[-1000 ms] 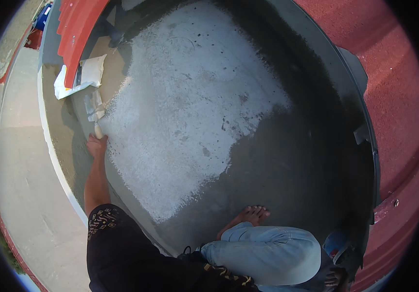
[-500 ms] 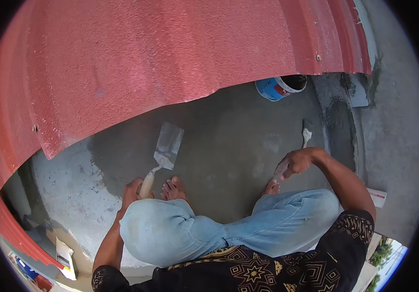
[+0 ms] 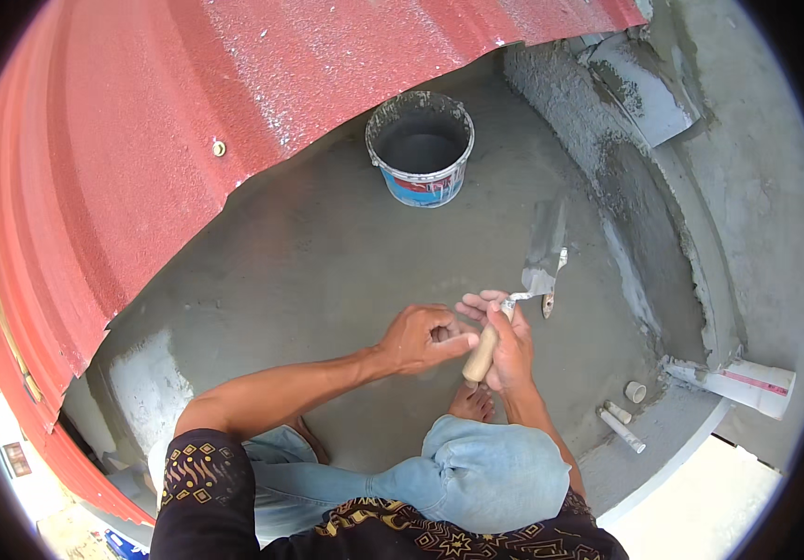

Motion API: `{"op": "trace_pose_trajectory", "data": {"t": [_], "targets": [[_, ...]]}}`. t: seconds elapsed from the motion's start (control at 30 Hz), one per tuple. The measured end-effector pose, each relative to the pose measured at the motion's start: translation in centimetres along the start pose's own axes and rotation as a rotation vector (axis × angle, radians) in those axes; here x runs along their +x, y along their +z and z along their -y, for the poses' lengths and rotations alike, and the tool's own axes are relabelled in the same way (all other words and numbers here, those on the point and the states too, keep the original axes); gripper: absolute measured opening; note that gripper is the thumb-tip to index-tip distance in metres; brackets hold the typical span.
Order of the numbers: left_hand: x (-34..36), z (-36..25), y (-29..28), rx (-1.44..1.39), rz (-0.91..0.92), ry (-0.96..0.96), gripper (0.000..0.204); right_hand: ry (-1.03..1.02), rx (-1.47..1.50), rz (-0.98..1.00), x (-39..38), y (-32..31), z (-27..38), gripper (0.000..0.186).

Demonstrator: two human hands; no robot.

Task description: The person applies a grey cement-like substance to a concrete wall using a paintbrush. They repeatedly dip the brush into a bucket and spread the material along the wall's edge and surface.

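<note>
A trowel [image 3: 482, 355] with a pale wooden handle lies across my right hand [image 3: 511, 347], the thumb over the handle and some fingers stretched out. Its flat grey blade points away from me, above the wet cement floor [image 3: 327, 261]. Close to the handle's left side, my left hand [image 3: 428, 338] is loosely curled, a gap between thumb and fingers, with nothing seen in it. A small brush [image 3: 549, 304] lies on the floor behind the blade, partly covered by it. Ahead stands a bucket [image 3: 425, 191] with a white rim and grey contents.
A red corrugated sheet [image 3: 169, 121] hangs over the left and far side. Rough cement edging [image 3: 654, 215] curves along the right, with a pale flat piece [image 3: 649, 93] on it. Short white pipe pieces [image 3: 620, 429] lie at the lower right, near a larger white pipe [image 3: 752, 387].
The trowel has passed from my left hand to my right. My left hand has come across to the middle. The view has shifted right, showing more of the bucket and the pipe pieces.
</note>
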State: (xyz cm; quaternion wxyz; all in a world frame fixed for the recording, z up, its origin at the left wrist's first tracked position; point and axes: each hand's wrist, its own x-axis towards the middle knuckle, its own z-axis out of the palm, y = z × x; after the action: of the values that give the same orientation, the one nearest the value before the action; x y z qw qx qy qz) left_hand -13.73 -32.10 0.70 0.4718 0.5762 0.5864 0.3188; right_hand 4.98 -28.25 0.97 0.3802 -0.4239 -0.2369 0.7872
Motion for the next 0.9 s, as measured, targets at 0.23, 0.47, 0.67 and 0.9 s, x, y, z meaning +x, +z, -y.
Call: {"op": "trace_pose_trajectory", "data": {"t": [0.23,0.47,0.67,0.9], "targets": [[17.3,4.7,-14.4,-0.434,-0.835,-0.401,0.085,-0.06,-0.469,-0.189,1.8,-10.1,7.3,0.021],[20.7,3.3,-12.1,-0.21,-0.773,-0.12,0.054,-0.128,-0.609,-0.101,1.8,-10.3,12.0,0.048],[21.1,0.6,-8.0,-0.219,-0.672,0.182,0.056,-0.562,-1.321,0.24,1.2,-9.8,15.4,0.059],[22.6,-1.3,-7.3,-0.066,-0.52,0.258,0.053,-0.481,-1.738,0.177,9.8,-0.9,15.4,0.049]]}}
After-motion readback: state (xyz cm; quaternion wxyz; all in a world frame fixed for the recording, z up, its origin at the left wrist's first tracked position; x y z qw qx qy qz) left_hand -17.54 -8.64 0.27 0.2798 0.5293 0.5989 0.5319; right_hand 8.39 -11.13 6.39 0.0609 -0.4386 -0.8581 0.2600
